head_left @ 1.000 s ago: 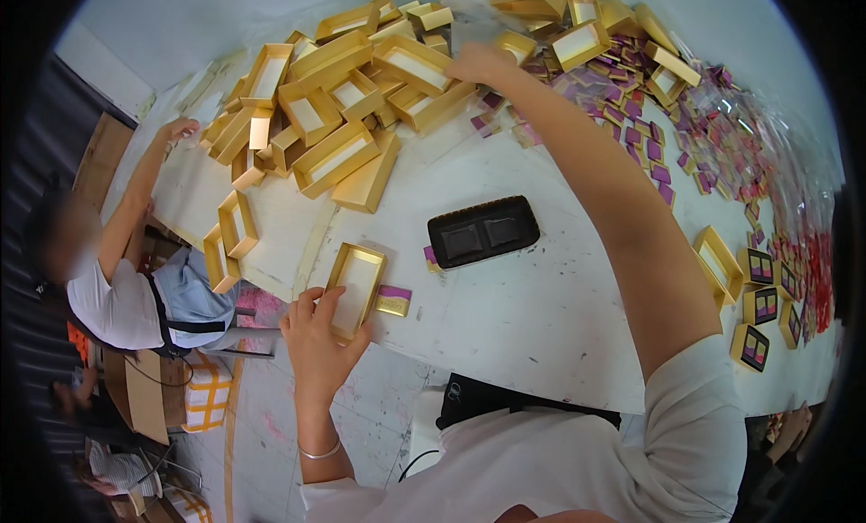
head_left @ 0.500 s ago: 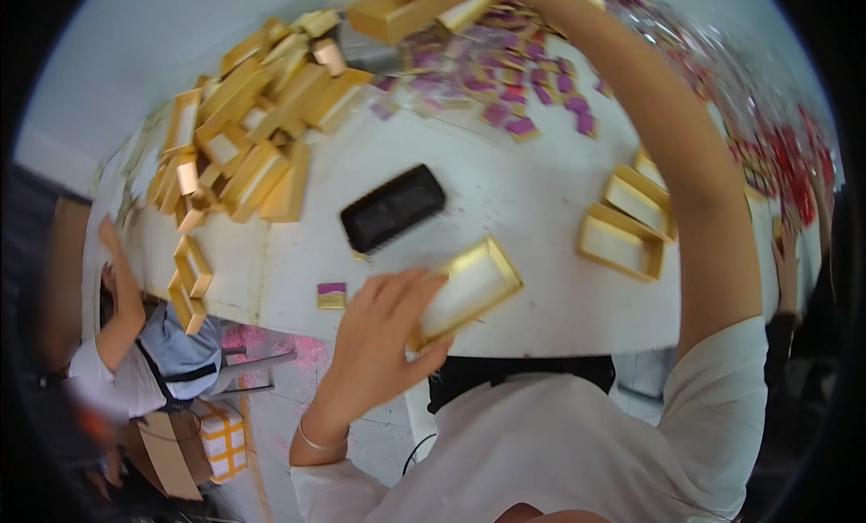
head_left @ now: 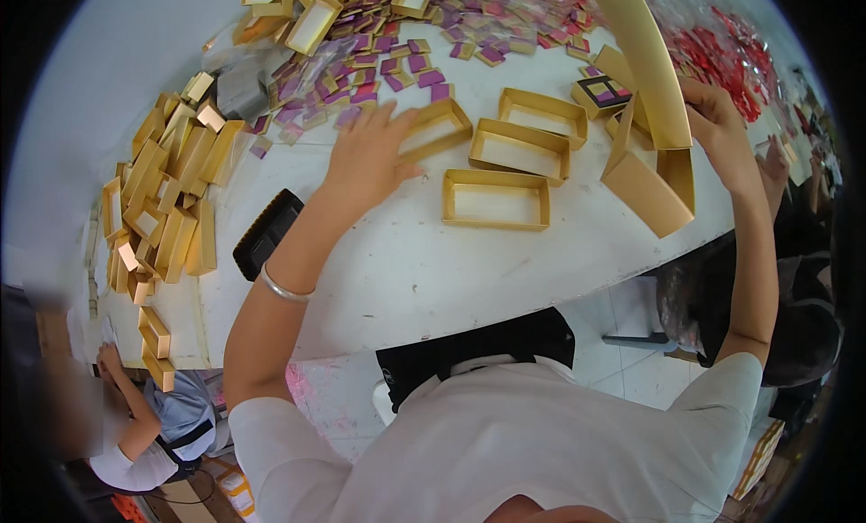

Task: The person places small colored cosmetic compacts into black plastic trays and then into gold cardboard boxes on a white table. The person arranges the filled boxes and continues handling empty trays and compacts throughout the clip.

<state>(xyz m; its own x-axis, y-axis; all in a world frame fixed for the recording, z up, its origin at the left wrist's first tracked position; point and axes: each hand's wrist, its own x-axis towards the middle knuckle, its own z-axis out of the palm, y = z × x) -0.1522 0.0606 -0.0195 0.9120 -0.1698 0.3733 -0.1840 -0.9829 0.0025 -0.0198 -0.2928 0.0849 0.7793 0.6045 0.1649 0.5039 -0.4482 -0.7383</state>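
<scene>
Fingers (head_left: pixel 378 120) spread on your left hand (head_left: pixel 363 162), clasping tilted boxes (head_left: pixel 646 64) in your right hand (head_left: pixel 720 130), you have far packets (head_left: pixel 430 77), three trays (head_left: pixel 495 220) between, another tray (head_left: pixel 445 142) just right of your left fingers.

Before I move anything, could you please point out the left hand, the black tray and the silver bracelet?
Left hand (head_left: pixel 365 162): head view, on its back.
Black tray (head_left: pixel 266 235): head view, on its upper face.
Silver bracelet (head_left: pixel 284 293): head view, on its band.
</scene>
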